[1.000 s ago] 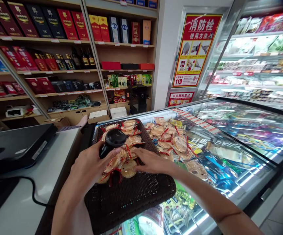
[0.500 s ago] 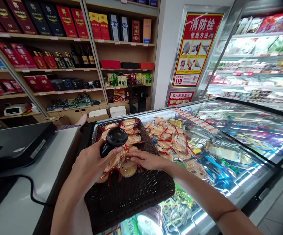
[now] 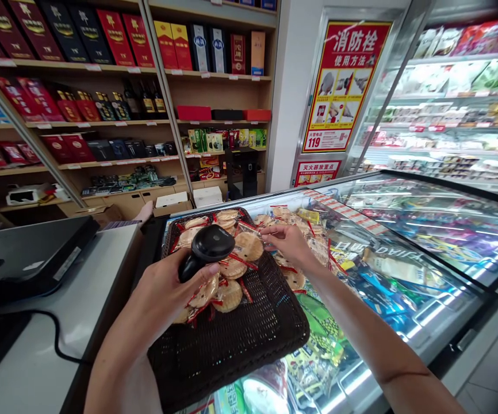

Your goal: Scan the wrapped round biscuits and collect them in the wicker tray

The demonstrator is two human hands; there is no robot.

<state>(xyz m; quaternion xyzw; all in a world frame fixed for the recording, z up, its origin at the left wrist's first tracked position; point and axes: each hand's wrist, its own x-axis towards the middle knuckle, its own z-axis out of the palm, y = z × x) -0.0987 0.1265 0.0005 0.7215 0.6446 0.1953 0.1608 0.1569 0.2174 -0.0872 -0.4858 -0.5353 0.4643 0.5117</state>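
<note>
Wrapped round the handle of a black barcode scanner (image 3: pixel 211 244) is my left hand (image 3: pixel 156 293), over a dark woven tray (image 3: pixel 232 348). Round crackers (image 3: pixel 227 296) in clear, red-edged wrappers lie piled at the tray's far end. My right hand (image 3: pixel 290 244) pinches the edge of one wrapped cracker (image 3: pixel 249 246) at the tray's right rim, next to the scanner head. To the right of the tray, a second heap of wrapped crackers (image 3: pixel 294 279) rests on the glass freezer lid (image 3: pixel 344 368), partly behind my right hand and forearm.
A glass-topped freezer (image 3: pixel 421 230) full of bagged goods extends right. On the left stands a pale counter (image 3: pixel 102 253) with a black device (image 3: pixel 33 253) and a cable. Shelves of boxes and bottles (image 3: pixel 115 106) line the back wall beside a red fire-hydrant sign (image 3: pixel 346 86).
My right hand has moved from the middle of the tray's pile to the right and away from me, with a wrapped cracker in its fingers. The scanner has shifted slightly right.
</note>
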